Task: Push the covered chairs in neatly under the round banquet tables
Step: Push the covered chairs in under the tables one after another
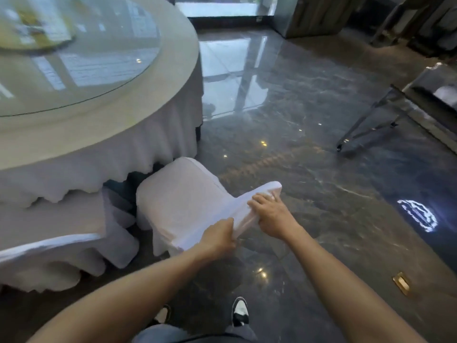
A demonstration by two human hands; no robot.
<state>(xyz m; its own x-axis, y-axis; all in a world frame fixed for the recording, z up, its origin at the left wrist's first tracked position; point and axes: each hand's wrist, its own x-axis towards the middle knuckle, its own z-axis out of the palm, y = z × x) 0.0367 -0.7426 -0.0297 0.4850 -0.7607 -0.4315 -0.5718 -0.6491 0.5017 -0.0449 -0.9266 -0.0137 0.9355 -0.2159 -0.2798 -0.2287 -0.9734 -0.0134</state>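
My left grip (218, 235) and right grip (270, 215) both clasp the covered chair's (183, 194) backrest top; its seat sits just beside the round bench (148, 134), so next push straight under.

The round table (148, 115) is cut off at nine and twelve o'clock, and what lies on its glass top (74, 60) is blurred. A second chair (49, 246) runs off at nine o'clock. The cloth (138, 154) hides the table legs
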